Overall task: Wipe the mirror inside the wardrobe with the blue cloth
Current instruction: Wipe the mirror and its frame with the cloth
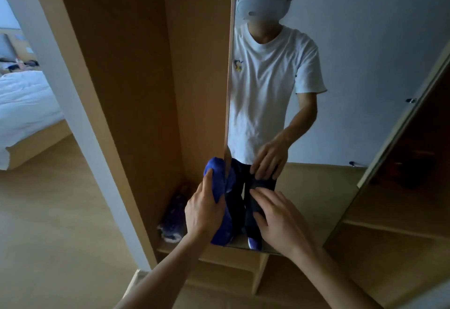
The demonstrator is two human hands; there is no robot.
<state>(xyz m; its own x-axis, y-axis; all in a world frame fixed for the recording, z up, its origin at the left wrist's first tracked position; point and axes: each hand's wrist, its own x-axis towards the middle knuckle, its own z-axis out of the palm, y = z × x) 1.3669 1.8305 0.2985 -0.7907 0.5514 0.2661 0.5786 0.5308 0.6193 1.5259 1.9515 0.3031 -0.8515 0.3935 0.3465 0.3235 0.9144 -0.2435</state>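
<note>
Counting first: two grips, one blue cloth, one mirror, one wardrobe.

Holds the blue cloth (215, 174) tight in the left grip (204, 213), fingers curled round it and one finger lying up along it. Has that cloth right at the left edge of the mirror (341, 65), one bunch sticking up above the left grip and one part hanging down below it.

Has the right grip (280, 221) just to the right of the left grip, apart from the cloth, fingers straight and spread, holding nothing. Hard to tell whether those fingertips touch the glass or stop just short of it.

Just above the right grip, in the glass: one mirrored hand (267, 160), and higher up one white T-shirt (267, 77) over dark trousers.

Far to the right of the right grip: two small shiny clips (411, 100) on the mirror.

Left of the left grip: the brown wooden wall of the wardrobe (134, 65). Down and left of that grip: one purple and white lump (173, 218) on the wardrobe floor, too dark to name.

Far left of the left grip: one bed (24, 101) with a white cover, cut off by the picture edge. Cuts off both arms at the bottom edge too.
</note>
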